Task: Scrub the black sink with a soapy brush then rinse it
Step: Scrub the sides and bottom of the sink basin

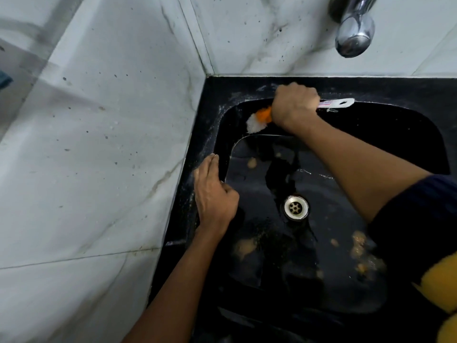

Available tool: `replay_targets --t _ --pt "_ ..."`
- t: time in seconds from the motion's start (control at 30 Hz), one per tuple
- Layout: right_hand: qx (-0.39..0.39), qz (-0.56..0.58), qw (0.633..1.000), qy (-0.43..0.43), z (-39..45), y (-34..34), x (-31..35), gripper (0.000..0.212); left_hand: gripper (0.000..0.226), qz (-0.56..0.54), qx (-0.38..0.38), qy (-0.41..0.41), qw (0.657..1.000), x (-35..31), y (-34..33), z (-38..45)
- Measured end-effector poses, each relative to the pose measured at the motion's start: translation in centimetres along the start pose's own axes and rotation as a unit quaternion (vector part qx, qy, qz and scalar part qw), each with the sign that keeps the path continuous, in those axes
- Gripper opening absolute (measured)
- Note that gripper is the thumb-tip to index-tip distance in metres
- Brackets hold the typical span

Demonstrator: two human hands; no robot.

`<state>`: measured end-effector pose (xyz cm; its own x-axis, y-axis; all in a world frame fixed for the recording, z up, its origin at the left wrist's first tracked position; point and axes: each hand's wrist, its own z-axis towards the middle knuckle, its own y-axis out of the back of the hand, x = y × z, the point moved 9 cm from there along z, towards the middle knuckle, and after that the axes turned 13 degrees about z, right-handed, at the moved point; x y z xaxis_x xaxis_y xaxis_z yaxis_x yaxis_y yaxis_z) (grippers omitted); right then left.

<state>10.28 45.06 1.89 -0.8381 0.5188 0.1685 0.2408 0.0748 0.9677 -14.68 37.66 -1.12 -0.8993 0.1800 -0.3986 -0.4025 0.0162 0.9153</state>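
From here the black sink (358, 134) fills the right and near part of the view, set into a far-left corner of white marble tiles (99, 144). One sink, one basin, brown residue patches on the floor near and mid, wet film over the rest. One chrome tap (353, 33) hangs over the far rim, right of the corner; I see no water running.

Key relation: the brush (258, 120) lies with its long axis roughly left-right along the far wall of the basin. Bristle head, white with orange, points left toward the far-left corner; white handle end sticks out to the right of the fist. So the work surface lies left of the grip, and I judge the next stroke runs along that axis into the corner.

Right hand (294, 106) is fisted tight around the brush handle, clamped. It's the nearer hand to the brush by far. Left hand (214, 194) rests on the left rim of the sink, fingers loosely curled, holding nothing, looks like bracing.

One drain (296, 207) mid-basin, well apart from the brush, nearer the left hand.

Count: two hands, one brush, one tap, one drain. Scrub step in progress by my read; rinse not yet done.
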Motion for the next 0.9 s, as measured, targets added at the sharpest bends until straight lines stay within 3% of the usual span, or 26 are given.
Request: replay_targets --t 0.07,0.17,0.23,0.3,0.37,0.43,0.5,0.6,0.67,0.8,0.9 --pt "-0.008 -0.050 0.996 0.070 -1.2 -0.6 3.4 0.031 0.073 0.002 0.002 0.001 1.000 0.1 -0.2 -0.1" --pt "-0.019 -0.106 0.955 0.277 -3.7 -1.1 11.0 0.028 0.075 0.001 0.005 0.002 1.000 0.0 -0.5 -0.5" --pt "-0.027 -0.142 0.933 0.329 -3.2 -0.3 12.3 0.030 0.074 0.000 0.001 0.005 1.000 0.0 -0.5 -0.5" --pt "-0.027 -0.180 0.945 0.273 -1.3 0.3 10.1 0.028 0.074 -0.004 -0.005 0.008 1.000 0.1 -0.4 -0.5" --pt "0.008 -0.199 0.970 0.136 0.4 0.2 5.6 0.026 0.074 -0.007 -0.013 0.011 1.000 0.2 -0.4 -0.4" --pt "0.016 -0.199 0.979 0.053 0.8 0.0 2.8 0.025 0.074 -0.009 -0.013 0.021 1.000 0.2 -0.5 -0.6" --pt "-0.007 -0.191 0.979 0.066 0.8 -0.2 3.0 0.023 0.074 -0.010 -0.008 0.029 1.000 0.0 -0.9 -0.9" --pt "-0.036 -0.123 0.966 0.226 -0.9 -0.3 7.9 0.027 0.074 -0.004 -0.004 0.039 0.999 -0.3 -1.3 -1.1" --pt "-0.029 -0.112 0.956 0.269 -1.5 -0.4 9.0 0.031 0.074 0.003 0.001 0.043 0.999 -0.3 -1.4 -1.1" --pt "-0.027 -0.125 0.989 0.070 1.3 -0.8 2.0 0.029 0.073 0.003 -0.003 0.034 0.999 -0.3 -1.1 -1.0" --pt "-0.030 -0.128 0.990 0.050 1.6 -0.9 1.4 0.028 0.071 0.011 -0.003 0.038 0.999 -0.7 -1.2 -1.2"
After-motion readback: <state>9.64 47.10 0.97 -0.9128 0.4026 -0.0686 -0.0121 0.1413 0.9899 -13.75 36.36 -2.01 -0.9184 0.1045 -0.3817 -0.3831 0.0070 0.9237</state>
